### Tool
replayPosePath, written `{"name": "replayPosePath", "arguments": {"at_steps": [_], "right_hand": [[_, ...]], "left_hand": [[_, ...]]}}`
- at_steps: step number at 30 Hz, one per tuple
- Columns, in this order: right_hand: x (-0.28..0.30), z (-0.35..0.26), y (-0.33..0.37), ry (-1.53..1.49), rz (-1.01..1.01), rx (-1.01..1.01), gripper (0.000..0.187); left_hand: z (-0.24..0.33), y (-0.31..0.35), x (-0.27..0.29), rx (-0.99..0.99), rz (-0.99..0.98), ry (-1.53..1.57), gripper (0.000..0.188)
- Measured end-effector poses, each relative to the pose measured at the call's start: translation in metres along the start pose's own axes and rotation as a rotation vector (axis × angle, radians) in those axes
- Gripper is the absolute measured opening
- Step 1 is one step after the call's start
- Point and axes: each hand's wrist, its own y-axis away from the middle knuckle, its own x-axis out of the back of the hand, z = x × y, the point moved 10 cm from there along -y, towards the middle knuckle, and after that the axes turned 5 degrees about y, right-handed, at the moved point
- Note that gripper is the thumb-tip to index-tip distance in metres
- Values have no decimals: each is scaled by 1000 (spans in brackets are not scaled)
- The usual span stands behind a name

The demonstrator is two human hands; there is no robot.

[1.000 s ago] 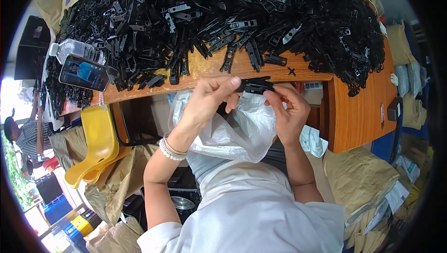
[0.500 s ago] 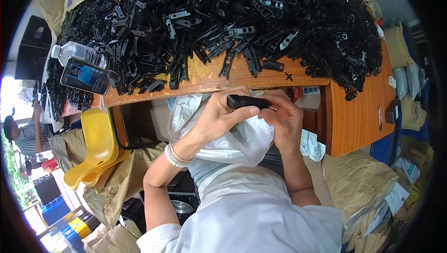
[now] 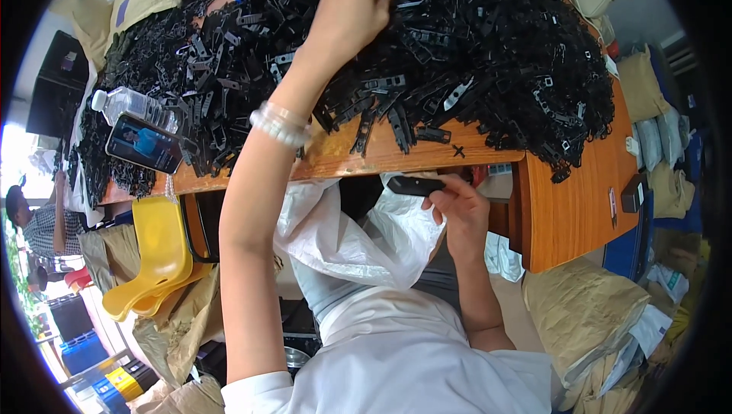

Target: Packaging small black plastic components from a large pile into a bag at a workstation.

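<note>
My left hand (image 3: 354,11), with a pale bracelet at the wrist, reaches over a big heap of small black plastic parts (image 3: 427,56). Its fingers curl down at the heap, and what lies under their tips is hidden. A smooth, long black plastic piece (image 3: 415,185) is pinched by one end in my right hand (image 3: 460,204), just off the table's front edge. Under that piece an open white plastic bag (image 3: 343,242) spreads across my lap.
A phone (image 3: 143,143) leans by a clear plastic bottle (image 3: 133,107) at the heap's left. The wooden table (image 3: 587,212) carries a small black box (image 3: 634,193) at right. Yellow chairs (image 3: 156,254) stand left; a brown sack (image 3: 587,315) lies right. Another person (image 3: 49,223) is far left.
My left hand has let go of the black plastic piece and moved up and away to the heap. My right hand still holds the piece near the bag.
</note>
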Motion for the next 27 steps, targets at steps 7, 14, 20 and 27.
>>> {"name": "replayPosePath", "arguments": {"at_steps": [7,14,20,27], "right_hand": [[2,2,5,34,-16,-48,25],[-2,3,-2,22,-31,-37,24],[2,5,-6,-43,25,-60,24],[1,-26,-10,-42,-33,104,23]], "left_hand": [[-31,-33,-69,220,-414,-518,10],[-21,-35,-29,255,-61,-60,8],[-25,7,5,399,178,1099,17],[45,153,-25,880,-391,1091,21]]}}
